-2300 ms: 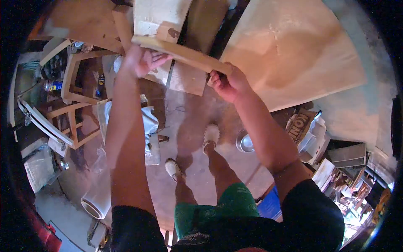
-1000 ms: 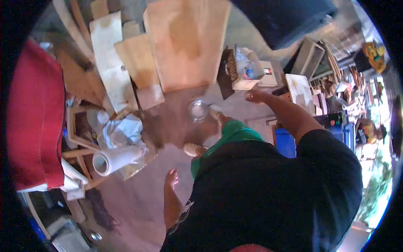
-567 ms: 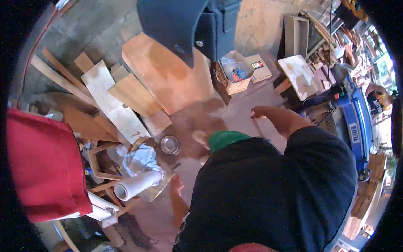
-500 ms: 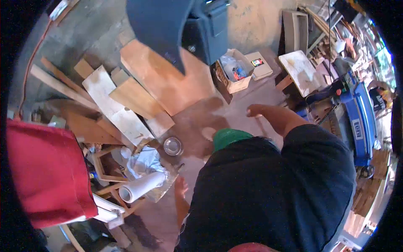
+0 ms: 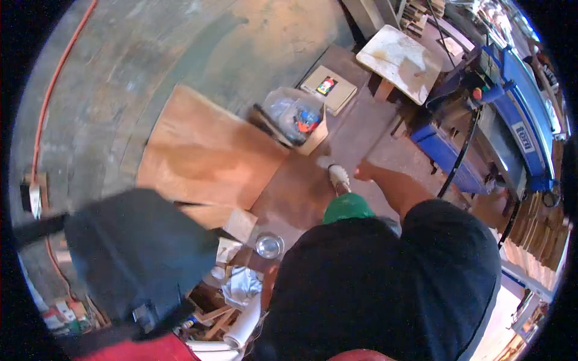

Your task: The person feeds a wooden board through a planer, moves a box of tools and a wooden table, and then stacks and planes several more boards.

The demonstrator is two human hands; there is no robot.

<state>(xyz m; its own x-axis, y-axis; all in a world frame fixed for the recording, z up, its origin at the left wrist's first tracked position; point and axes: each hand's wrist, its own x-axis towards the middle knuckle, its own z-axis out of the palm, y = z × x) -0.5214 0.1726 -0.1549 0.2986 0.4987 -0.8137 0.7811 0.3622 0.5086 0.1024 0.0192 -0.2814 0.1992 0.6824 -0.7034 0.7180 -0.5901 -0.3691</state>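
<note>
My right hand (image 5: 364, 171) hangs forward of my black sleeve, above the brown floor. Its fingers are small and blurred, and nothing shows in it. My left hand (image 5: 269, 280) shows only in part beside my black shirt (image 5: 361, 283); its fingers are mostly hidden. Nearest to it are a round shiny metal bowl (image 5: 269, 245), crumpled white plastic (image 5: 242, 286) and a white roll (image 5: 244, 325). Beyond green cloth (image 5: 348, 207), a light-coloured shoe (image 5: 338, 175) shows on the floor. Neither hand visibly touches any object.
A plywood sheet (image 5: 205, 153) lies ahead-left. An open carton (image 5: 316, 138) with plastic bags stands by a flat box (image 5: 337, 90). At right are a white-topped stool (image 5: 400, 60) and a blue machine (image 5: 524, 114). A large dark object (image 5: 138, 246) blocks the lower left.
My view has shifted: the cartons and plywood sit lower and further left, the bowl lower and further right. The dark object has moved from the top to the lower left, covering the planks.
</note>
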